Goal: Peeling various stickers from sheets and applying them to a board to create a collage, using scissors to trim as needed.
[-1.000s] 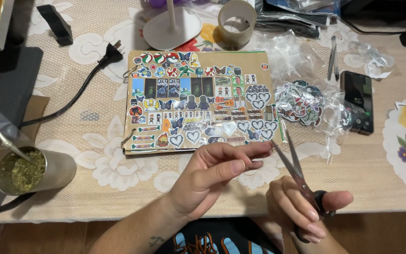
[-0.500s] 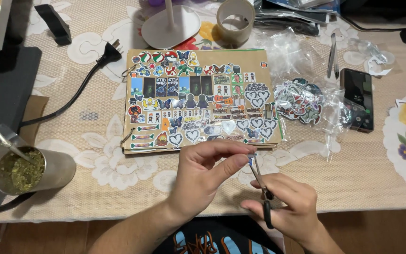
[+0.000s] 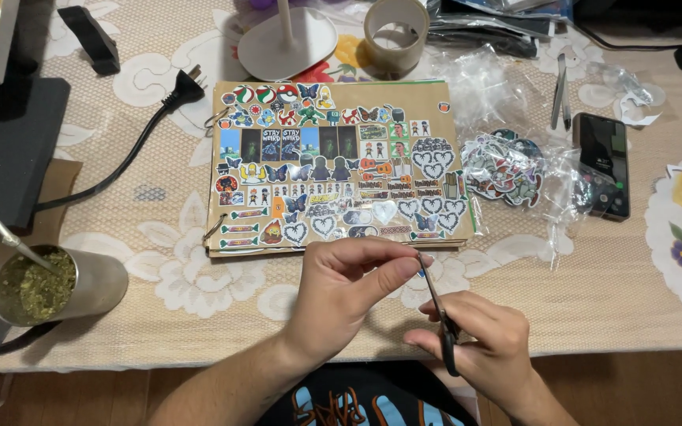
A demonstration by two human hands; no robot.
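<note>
Just below the sticker album (image 3: 341,162), near the surface edge: left hand (image 3: 349,288) pinching a tiny sticker (image 3: 422,267), right hand (image 3: 483,347) clamped on scissors (image 3: 438,312). Best snipping slow, fingertips clear of blades. Compared to half a second back, scissors upright, closer to the pinch.

Left hand (image 3: 349,288): fingers pinch a tiny item, too small to identify, at the scissors (image 3: 438,308) tip. Right hand (image 3: 487,347): grips scissors. Beyond, on table (image 3: 593,284): sticker-covered brown book (image 3: 337,162), phone (image 3: 603,164), metal cup (image 3: 53,285).
</note>
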